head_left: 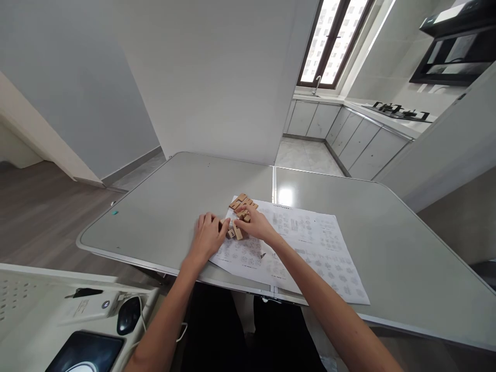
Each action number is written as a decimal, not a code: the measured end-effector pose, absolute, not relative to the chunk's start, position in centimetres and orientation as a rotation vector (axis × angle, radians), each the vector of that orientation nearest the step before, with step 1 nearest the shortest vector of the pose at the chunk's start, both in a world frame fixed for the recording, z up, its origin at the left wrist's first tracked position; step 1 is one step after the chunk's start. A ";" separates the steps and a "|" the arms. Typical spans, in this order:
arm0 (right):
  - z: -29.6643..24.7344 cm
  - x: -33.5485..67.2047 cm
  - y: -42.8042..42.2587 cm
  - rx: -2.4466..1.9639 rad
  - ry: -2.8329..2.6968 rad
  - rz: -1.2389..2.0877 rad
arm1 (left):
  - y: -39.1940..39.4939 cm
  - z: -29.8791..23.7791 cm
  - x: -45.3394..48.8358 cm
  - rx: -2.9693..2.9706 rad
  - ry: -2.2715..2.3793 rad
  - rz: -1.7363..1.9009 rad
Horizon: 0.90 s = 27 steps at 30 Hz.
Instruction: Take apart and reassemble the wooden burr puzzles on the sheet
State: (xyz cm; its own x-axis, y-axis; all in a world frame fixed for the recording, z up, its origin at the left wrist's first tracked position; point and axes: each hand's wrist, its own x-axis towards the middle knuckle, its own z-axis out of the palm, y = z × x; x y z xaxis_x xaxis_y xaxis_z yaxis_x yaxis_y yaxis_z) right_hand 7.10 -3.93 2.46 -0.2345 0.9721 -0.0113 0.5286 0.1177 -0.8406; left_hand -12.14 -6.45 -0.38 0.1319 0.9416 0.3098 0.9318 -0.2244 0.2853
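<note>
Loosely clustered, the wooden pieces (238, 232) look tan, blocky and notched.

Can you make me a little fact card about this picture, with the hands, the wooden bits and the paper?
Left hand: beside the wooden pieces, fingers close to them
Right hand: fingers on the wooden pieces
Pieces: clustered, some with cutouts; exact number hard to tell
Paper: white printed sheet, partly under the pieces
Table: grey tabletop with a seam
Background: window, gas stove
</note>
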 end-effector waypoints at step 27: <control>1.6 6.8 -7.7 -1.472 -2.346 0.581 | -7.5 -0.7 -12.7 2.329 2.077 0.784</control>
State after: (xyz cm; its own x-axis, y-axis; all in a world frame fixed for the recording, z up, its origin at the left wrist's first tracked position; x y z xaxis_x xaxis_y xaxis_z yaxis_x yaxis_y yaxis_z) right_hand 6.77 -7.71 1.61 -0.4238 0.9046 0.0457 0.7787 0.3897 -0.4916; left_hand -12.69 -7.53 -0.70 0.0493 0.9147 0.4010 0.9516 -0.1650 0.2593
